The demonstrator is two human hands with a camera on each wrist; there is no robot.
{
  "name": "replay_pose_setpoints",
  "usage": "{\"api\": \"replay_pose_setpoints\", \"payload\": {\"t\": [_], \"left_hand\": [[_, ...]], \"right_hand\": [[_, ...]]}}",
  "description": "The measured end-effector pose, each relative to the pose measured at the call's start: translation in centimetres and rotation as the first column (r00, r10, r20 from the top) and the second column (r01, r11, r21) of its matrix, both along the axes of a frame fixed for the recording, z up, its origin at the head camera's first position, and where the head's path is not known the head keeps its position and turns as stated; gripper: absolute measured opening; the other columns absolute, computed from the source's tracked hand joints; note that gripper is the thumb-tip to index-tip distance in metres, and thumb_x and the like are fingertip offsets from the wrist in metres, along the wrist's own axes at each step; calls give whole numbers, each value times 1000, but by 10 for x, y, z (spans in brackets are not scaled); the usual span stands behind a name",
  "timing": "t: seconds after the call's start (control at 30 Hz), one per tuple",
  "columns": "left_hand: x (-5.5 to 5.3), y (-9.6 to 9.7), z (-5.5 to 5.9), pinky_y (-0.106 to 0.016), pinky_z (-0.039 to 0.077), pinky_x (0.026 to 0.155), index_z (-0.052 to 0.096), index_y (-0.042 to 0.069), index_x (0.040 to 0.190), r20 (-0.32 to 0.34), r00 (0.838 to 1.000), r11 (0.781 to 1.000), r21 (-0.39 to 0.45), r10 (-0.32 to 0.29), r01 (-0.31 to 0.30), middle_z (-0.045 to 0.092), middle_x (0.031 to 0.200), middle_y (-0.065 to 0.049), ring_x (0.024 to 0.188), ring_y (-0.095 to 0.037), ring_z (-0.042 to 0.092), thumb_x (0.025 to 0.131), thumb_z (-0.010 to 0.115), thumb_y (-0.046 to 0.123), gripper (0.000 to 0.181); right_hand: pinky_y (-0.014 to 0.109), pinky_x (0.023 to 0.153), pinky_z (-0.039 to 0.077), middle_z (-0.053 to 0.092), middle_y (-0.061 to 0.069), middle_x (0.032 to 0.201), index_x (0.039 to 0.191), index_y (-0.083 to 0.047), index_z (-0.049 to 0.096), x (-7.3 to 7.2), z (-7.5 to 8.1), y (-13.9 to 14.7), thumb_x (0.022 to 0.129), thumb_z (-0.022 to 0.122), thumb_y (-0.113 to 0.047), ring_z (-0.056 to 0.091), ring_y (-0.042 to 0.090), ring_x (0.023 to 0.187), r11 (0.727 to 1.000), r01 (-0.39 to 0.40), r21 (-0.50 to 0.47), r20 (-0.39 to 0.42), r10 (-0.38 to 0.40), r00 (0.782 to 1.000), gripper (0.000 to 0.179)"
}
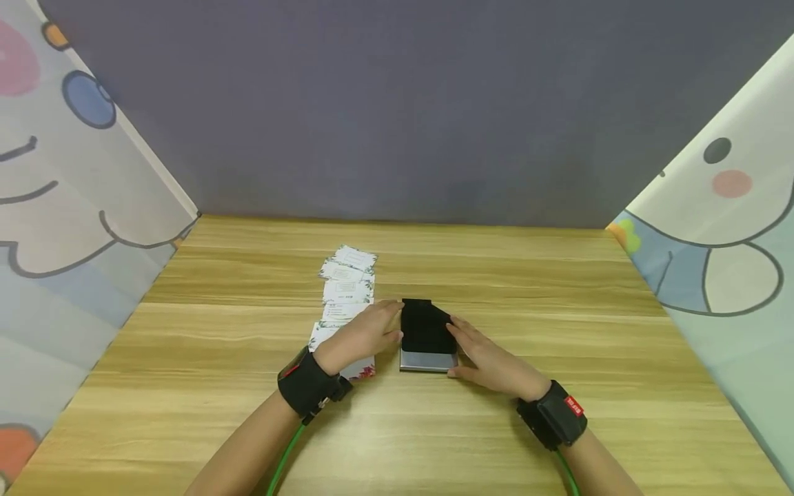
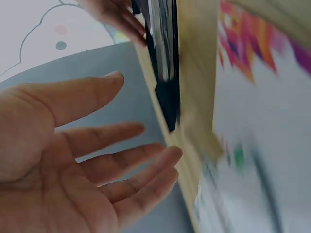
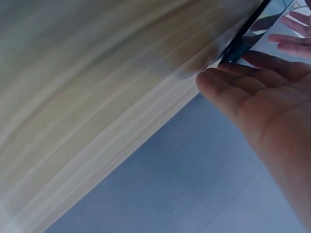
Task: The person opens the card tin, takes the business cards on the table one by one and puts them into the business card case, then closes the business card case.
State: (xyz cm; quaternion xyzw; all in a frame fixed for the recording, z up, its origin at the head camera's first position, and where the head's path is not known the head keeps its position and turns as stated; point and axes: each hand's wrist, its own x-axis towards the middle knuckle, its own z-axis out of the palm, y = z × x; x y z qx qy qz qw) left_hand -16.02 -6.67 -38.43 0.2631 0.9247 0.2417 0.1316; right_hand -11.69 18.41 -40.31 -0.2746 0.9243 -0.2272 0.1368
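currently the black and silver case (image 1: 428, 327) lies flat on the wooden desk (image 1: 186, 344), between my two hands. my left hand (image 1: 366, 334) is just beside its left edge, thumb and fingers apart and loosely bent. my right hand (image 1: 499, 362) is at its right edge, fingers extended and close together, thumb apart by the near corner. overlapping white cards (image 1: 347, 289) lie left of the case, partly hidden by my left hand.

the white cards (image 1: 348, 291) and red wristband tag (image 1: 573, 406) carry illegible lettering
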Motion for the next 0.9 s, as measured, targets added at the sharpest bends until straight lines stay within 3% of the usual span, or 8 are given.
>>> {"api": "replay_pose_setpoints", "payload": {"t": [0.17,0.3,0.37,0.5,0.67,0.9], "left_hand": [[4,-27,5,-44,36,102,50,1,127,-126,992,1000,13,25,-24,46,134,-18,125,-34,42,89,60,16,43],[3,-50,7,-40,45,93,58,-1,118,-246,968,999,17,54,-52,59,120,-15,112,-31,54,84,65,11,36],[4,-60,9,-39,47,89,59,-1,116,-268,961,997,5,74,-76,62,115,-15,107,-30,57,83,66,9,35],[8,-75,10,-37,50,80,62,0,110,-250,960,989,-45,126,-142,65,107,-15,98,-28,61,82,66,8,30],[19,-83,11,-34,50,69,63,1,105,-178,964,967,-126,197,-221,66,99,-12,87,-24,62,81,68,12,27],[33,-81,13,-33,48,69,59,-1,110,-113,954,922,-248,278,-298,60,99,-12,84,-21,58,75,74,19,43]], "right_hand": [[51,104,29,15,22,150,141,5,26,-2,-1,0,88,59,-31,19,38,137,1000,-19,7,-5,19,1000,72],[51,104,29,16,22,150,140,5,29,-2,-2,2,88,59,-33,20,38,136,999,-26,19,-15,26,1000,71],[52,104,29,17,22,150,139,4,30,-3,-2,4,88,59,-33,20,39,136,999,-27,24,-25,27,999,70],[52,103,30,19,22,149,138,5,32,-3,-2,7,87,60,-33,22,40,135,999,-34,35,-54,36,998,70],[53,104,28,20,23,149,138,5,33,-5,-2,8,87,60,-32,19,41,136,999,-37,34,-53,38,998,69],[53,103,28,21,23,148,137,6,34,-7,-4,7,86,61,-31,20,42,135,999,-43,30,-70,46,996,69]]}}
